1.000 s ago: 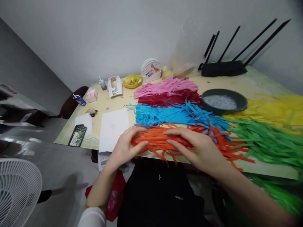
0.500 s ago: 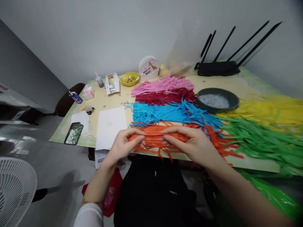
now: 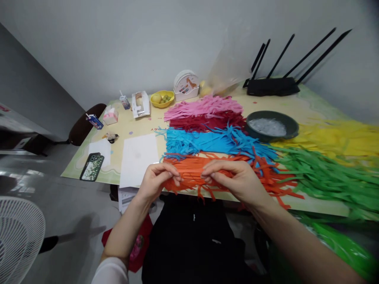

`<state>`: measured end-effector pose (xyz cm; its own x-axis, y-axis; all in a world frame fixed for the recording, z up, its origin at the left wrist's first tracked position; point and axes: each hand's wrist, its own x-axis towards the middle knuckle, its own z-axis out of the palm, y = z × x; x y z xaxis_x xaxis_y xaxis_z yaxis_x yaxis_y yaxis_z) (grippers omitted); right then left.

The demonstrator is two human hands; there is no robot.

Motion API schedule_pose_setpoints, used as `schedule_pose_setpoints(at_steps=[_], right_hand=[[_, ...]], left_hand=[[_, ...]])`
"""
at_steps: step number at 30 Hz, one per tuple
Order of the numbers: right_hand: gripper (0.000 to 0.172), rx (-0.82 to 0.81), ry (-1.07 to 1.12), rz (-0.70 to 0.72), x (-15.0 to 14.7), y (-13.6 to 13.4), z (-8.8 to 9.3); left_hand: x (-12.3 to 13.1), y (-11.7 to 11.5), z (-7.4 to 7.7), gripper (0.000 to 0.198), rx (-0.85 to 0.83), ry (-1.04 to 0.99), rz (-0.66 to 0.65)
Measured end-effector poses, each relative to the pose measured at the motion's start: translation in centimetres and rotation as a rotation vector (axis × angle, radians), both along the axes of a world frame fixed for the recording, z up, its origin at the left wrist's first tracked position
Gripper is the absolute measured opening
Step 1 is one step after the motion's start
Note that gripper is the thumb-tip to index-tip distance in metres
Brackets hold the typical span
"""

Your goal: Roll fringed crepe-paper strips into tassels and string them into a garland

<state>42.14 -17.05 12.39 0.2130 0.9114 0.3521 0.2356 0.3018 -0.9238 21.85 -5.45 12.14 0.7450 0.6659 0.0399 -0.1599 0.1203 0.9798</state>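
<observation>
My left hand (image 3: pixel 156 182) and my right hand (image 3: pixel 233 179) both pinch a bundle of orange paper strips (image 3: pixel 191 169) at the table's near edge. The fingertips of the two hands sit close together over the bundle's middle. More orange strips (image 3: pixel 272 177) trail to the right on the table. Behind them lie blue strips (image 3: pixel 207 141), dark red strips (image 3: pixel 207 121) and pink strips (image 3: pixel 204 107) in rows.
Green strips (image 3: pixel 322 177) and yellow strips (image 3: pixel 340 136) cover the right side. A dark bowl (image 3: pixel 291 127) holds something white. A white sheet (image 3: pixel 137 157), a phone (image 3: pixel 92 167), a router (image 3: pixel 272 86), a yellow fruit bowl (image 3: pixel 161 99) and small cartons lie around. A white fan (image 3: pixel 17 236) stands low left.
My right hand has slid left along the orange bundle toward my left hand, and both have curled into a tighter pinch. The view has shifted slightly.
</observation>
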Motion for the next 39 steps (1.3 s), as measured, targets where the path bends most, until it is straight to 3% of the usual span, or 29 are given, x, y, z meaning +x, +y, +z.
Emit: schedule_pose_setpoints(at_steps=[6, 10, 15, 19, 24, 27, 33, 35, 39], right_hand=[[0.026, 0.203, -0.409, 0.006, -0.2, -0.6, 0.9], [0.029, 0.227, -0.465, 0.054, -0.2, -0.8, 1.1], [0.026, 0.170, -0.395, 0.022, 0.2, -1.1, 0.8], [0.021, -0.018, -0.236, -0.012, 0.3, -1.3, 0.7], [0.019, -0.149, -0.112, -0.008, 0.2, -1.3, 0.8], [0.016, -0.133, -0.129, -0.071, 0.2, -1.2, 0.7], [0.022, -0.163, 0.072, -0.078, -0.2, -1.2, 0.1], [0.021, -0.137, 0.076, -0.095, -0.2, -1.2, 0.2], [0.014, -0.016, -0.063, -0.139, -0.3, -1.0, 0.5]], left_hand=[[-0.4, 0.3, 2.6, 0.018, 0.764, 0.277, -0.095], [0.8, 0.0, 3.1, 0.017, 0.878, 0.319, -0.208], [1.0, 0.1, 2.3, 0.019, 0.806, 0.397, -0.203], [0.7, -0.2, 2.1, 0.034, 0.848, 0.355, -0.111], [1.0, -0.6, 2.1, 0.014, 0.856, 0.296, 0.007], [1.0, -0.7, 1.9, 0.014, 0.701, 0.293, 0.057], [0.6, -0.9, 0.9, 0.029, 0.126, 0.242, 0.048], [0.5, -0.9, 0.6, 0.027, 0.078, 0.180, 0.063], [0.3, -0.8, 0.4, 0.015, 0.139, 0.111, 0.120]])
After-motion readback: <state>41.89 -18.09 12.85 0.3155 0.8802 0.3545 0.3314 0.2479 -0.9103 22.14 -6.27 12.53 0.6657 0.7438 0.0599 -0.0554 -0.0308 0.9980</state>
